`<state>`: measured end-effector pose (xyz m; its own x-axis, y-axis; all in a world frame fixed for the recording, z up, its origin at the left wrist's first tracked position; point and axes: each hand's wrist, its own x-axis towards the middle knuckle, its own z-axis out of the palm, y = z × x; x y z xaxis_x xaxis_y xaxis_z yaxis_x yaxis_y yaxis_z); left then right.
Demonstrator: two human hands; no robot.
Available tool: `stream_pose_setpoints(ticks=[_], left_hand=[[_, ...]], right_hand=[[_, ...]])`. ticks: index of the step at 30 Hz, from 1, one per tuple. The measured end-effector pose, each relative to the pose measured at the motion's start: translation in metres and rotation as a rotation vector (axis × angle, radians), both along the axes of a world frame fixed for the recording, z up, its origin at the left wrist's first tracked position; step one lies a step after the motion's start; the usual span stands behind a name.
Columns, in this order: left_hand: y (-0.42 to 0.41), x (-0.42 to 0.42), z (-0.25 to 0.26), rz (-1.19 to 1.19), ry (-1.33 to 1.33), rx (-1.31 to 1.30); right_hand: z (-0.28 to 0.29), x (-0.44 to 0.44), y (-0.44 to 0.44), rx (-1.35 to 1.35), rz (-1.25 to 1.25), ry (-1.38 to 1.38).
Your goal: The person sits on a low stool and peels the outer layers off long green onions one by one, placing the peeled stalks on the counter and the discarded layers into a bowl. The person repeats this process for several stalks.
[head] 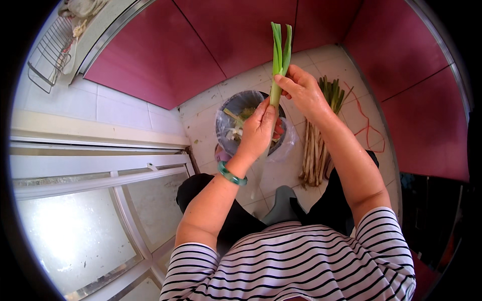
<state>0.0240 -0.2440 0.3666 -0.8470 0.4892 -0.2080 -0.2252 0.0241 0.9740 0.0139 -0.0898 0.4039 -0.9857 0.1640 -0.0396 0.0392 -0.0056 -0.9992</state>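
A green-topped stalk, a leek or large scallion (277, 90), stands nearly upright between my hands, its leaf ends pointing away from me. My left hand (259, 126), with a green bangle on its wrist, grips the pale lower stem. Higher up, my right hand (299, 90) has thumb and fingers on the stalk where the leaves part. Below my hands is a round bin (223, 137) lined with a clear plastic bag, holding peeled leaves and scraps (237, 119). Part of the bin is hidden by my left hand. A bundle of long stalks (313, 154) lies on the floor to the right.
Red string (364, 113) lies loose on the tiled floor (205, 129). Dark red cabinet doors (241, 34) rise ahead and to the right. A white-framed glass door (154, 210) stands at the left, below a wire rack (51, 56). Between my legs a grey stool edge (283, 203) shows.
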Motion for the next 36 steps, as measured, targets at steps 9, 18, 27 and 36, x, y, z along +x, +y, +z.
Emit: stream_pose_setpoints(ticks=[9,18,27,36], left_hand=[[0.006,-0.003,-0.010,0.142,0.015,0.076],[0.008,-0.001,-0.007,0.193,0.196,-0.039],[0.012,0.001,-0.009,0.209,0.134,-0.056],[-0.002,-0.007,-0.015,0.019,-0.212,0.326]], right_hand=[[-0.006,0.000,-0.005,0.112,-0.015,0.057],[-0.020,-0.004,-0.003,0.243,-0.050,0.086],[-0.020,-0.002,-0.009,0.567,-0.078,0.077],[-0.019,-0.003,-0.012,0.078,-0.011,-0.054]])
